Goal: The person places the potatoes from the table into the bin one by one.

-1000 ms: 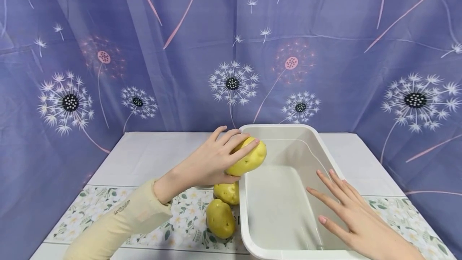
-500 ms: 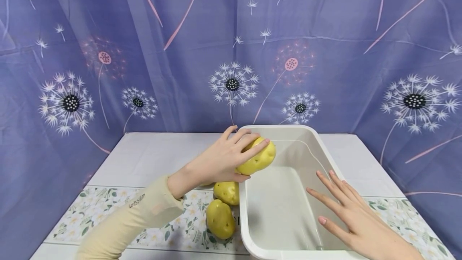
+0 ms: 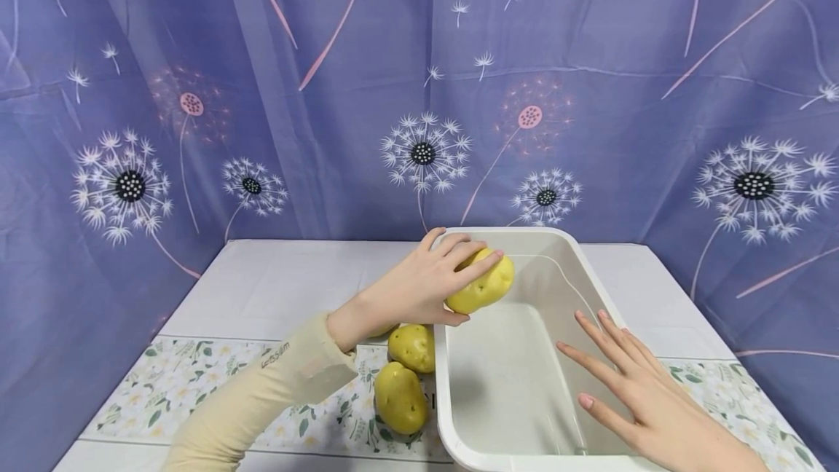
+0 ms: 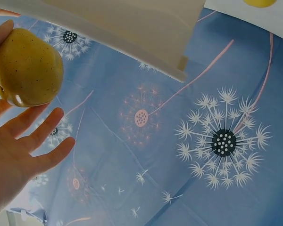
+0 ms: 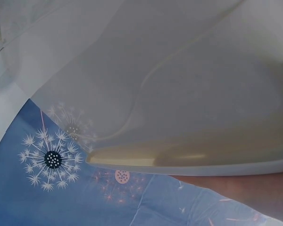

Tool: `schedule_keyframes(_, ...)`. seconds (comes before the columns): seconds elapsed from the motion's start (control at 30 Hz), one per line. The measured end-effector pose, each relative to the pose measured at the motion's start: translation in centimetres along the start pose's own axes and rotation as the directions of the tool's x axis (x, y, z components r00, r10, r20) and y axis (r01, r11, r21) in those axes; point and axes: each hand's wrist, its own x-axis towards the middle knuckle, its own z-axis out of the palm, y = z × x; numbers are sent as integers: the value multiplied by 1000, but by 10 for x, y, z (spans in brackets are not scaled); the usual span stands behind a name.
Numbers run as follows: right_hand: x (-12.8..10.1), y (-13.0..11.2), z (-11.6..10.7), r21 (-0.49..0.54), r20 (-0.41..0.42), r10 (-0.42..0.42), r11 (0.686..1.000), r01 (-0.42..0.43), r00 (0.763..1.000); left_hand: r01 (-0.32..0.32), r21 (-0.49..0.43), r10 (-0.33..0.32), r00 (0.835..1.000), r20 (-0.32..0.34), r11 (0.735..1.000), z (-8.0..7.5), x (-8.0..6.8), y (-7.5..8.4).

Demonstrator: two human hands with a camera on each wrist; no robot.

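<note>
Left hand curled over a smooth yellow speckled potato, fingers across its top and thumb beneath, holding it in the air just inside the left rim of the white rectangular plastic tub, at about ten o'clock of the tub's opening. Right hand flat, fingers spread and straight, holding nothing, over the tub's right wall at about four o'clock. Two more yellow potatoes on the flowered table runner: one touching the tub's left wall, another just nearer, at about seven o'clock of the raised potato.

Likely risks, judged from this pose:
- Grip covers only the near half of the potato; glossy skin, so a slip toward the fingertips and an uncontrolled drop.
- Dropped from this height, a bounce or hard knock on the bare tub floor; light tub possibly shoved sideways, since whether the right palm actually presses the wall cannot be told from the wrist view.
- Released too early, a strike on the rim and a roll onto the table beside the two others.
</note>
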Motion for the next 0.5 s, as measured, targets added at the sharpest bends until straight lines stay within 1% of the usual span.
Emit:
schedule_keyframes(0.13, 0, 0, 0, -4, 10, 7, 1000, -7, 1000, 8, -2, -8, 1000, 7, 1000, 0, 3, -1)
schedule_keyframes(0.33, 1, -1, -1, -2, 10, 5, 1000, -5, 1000, -6, -10, 6, 1000, 15, 1000, 4, 5, 0)
schedule_keyframes(0.5, 1, -2, -2, -7, 22, 12, 1000, -11, 1000, -14, 7, 14, 1000, 27, 1000, 9, 8, 2)
